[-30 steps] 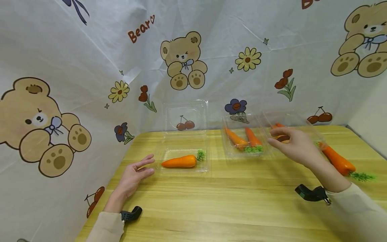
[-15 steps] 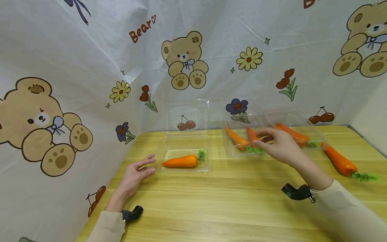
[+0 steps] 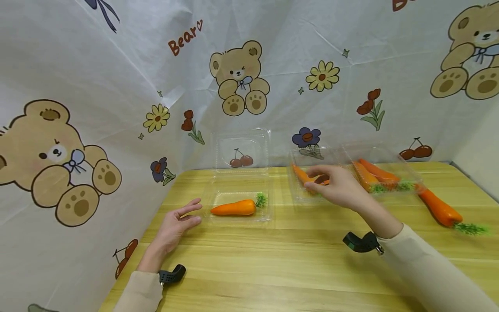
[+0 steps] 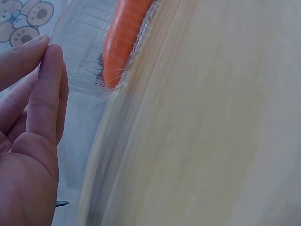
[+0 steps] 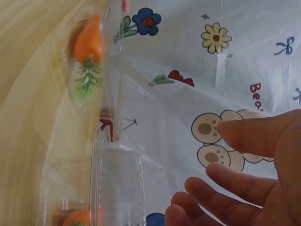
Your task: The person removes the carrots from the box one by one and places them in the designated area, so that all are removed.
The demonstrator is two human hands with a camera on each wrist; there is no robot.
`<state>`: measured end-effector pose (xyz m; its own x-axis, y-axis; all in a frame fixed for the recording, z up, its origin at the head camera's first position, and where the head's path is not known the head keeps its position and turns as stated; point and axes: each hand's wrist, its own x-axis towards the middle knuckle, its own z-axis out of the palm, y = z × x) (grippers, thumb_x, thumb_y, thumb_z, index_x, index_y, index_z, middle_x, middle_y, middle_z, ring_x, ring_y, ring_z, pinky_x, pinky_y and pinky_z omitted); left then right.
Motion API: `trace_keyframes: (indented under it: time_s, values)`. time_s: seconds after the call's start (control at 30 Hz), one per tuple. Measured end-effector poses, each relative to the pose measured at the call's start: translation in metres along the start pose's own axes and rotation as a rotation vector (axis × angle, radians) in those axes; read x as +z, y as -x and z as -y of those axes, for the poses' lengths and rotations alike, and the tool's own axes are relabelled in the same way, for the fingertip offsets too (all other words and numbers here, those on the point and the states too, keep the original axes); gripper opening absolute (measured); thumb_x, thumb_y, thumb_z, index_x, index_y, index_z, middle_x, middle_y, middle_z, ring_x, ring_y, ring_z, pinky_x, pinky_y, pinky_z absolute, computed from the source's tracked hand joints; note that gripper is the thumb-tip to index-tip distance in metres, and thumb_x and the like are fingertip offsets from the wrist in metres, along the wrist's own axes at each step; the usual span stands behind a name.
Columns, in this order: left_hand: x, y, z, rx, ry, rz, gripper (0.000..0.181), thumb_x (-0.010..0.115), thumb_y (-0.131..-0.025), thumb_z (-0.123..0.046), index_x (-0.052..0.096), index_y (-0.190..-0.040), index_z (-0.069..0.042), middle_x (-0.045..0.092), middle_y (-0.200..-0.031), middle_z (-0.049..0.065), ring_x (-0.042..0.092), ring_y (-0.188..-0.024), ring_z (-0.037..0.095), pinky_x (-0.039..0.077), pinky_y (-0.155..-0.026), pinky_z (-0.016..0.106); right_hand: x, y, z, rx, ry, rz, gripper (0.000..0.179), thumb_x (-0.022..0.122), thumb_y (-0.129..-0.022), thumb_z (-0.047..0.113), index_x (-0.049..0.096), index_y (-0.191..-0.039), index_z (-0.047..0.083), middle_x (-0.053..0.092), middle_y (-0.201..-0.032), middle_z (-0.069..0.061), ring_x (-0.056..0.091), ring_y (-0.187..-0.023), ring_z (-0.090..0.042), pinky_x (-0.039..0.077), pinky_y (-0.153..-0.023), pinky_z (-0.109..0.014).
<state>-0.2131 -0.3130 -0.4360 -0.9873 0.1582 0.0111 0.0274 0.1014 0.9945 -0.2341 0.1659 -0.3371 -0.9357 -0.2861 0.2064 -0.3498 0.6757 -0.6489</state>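
My left hand (image 3: 173, 225) rests at the left rim of a clear hinged plastic box (image 3: 239, 219), which stands with its lid up and one toy carrot (image 3: 234, 208) inside. In the left wrist view, my straight fingers and thumb meet at the rim of that box (image 4: 75, 70). My right hand (image 3: 335, 184) hovers over a second clear box (image 3: 298, 199). It partly hides the carrots (image 3: 301, 174) in there. Thumb and fingers of my right hand (image 5: 235, 179) stand apart with nothing between them in the right wrist view.
On the right, a third clear box (image 3: 409, 171) holds two carrots (image 3: 380, 173). Another carrot (image 3: 442, 208) with a green top lies on the wooden table (image 3: 265, 264) beside it. A bear-print sheet (image 3: 284, 108) hangs behind and along the left.
My right hand has moved left, from over the right box to over the middle one, uncovering the carrots on the right. The left hand stays at the left box's rim.
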Motion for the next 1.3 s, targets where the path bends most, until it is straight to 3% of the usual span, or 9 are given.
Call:
trace_keyframes:
  time_s: [0.47, 0.73, 0.9, 1.17, 1.3]
  values:
    - [0.001, 0.000, 0.001, 0.009, 0.013, 0.014, 0.060, 0.074, -0.094, -0.005, 0.047, -0.144, 0.016, 0.033, -0.167, 0.016, 0.059, -0.134, 0.025, 0.058, -0.095, 0.022, 0.023, -0.021, 0.015, -0.050, -0.135, 0.205, 0.044, 0.071, -0.099, 0.031, 0.065, -0.135, 0.006, 0.066, -0.135, -0.016, 0.068, -0.117, -0.032, 0.059, -0.094, -0.046]
    - [0.000, 0.000, 0.000, 0.014, 0.021, 0.008, 0.060, 0.073, -0.094, -0.004, 0.047, -0.144, 0.017, 0.033, -0.167, 0.017, 0.062, -0.130, 0.024, 0.058, -0.094, 0.023, 0.030, -0.035, 0.023, -0.051, -0.241, 0.408, 0.042, 0.071, -0.099, 0.029, 0.065, -0.135, 0.009, 0.067, -0.133, -0.012, 0.065, -0.122, -0.032, 0.056, -0.102, -0.046]
    - [0.000, 0.000, 0.001, 0.010, 0.011, 0.000, 0.060, 0.074, -0.094, -0.004, 0.047, -0.144, 0.016, 0.033, -0.167, 0.018, 0.061, -0.132, 0.024, 0.058, -0.095, 0.023, 0.034, -0.044, 0.029, -0.056, -0.266, 0.475, 0.043, 0.071, -0.099, 0.031, 0.065, -0.136, 0.013, 0.067, -0.133, -0.008, 0.063, -0.127, -0.030, 0.054, -0.105, -0.046]
    - [-0.001, 0.000, 0.002, 0.006, 0.013, 0.001, 0.061, 0.074, -0.094, -0.005, 0.048, -0.144, 0.015, 0.035, -0.166, 0.016, 0.060, -0.134, 0.025, 0.057, -0.095, 0.023, 0.045, -0.061, 0.040, -0.073, -0.360, 0.601, 0.040, 0.069, -0.100, 0.026, 0.065, -0.136, 0.009, 0.067, -0.134, -0.010, 0.065, -0.119, -0.023, 0.055, -0.103, -0.044]
    - [-0.001, 0.000, 0.001, 0.003, 0.014, -0.003, 0.061, 0.075, -0.093, -0.005, 0.048, -0.144, 0.015, 0.034, -0.166, 0.017, 0.060, -0.134, 0.026, 0.058, -0.095, 0.023, 0.053, -0.070, 0.043, -0.062, -0.412, 0.648, 0.040, 0.069, -0.100, 0.023, 0.064, -0.137, 0.009, 0.066, -0.134, -0.012, 0.065, -0.119, -0.029, 0.056, -0.100, -0.039]
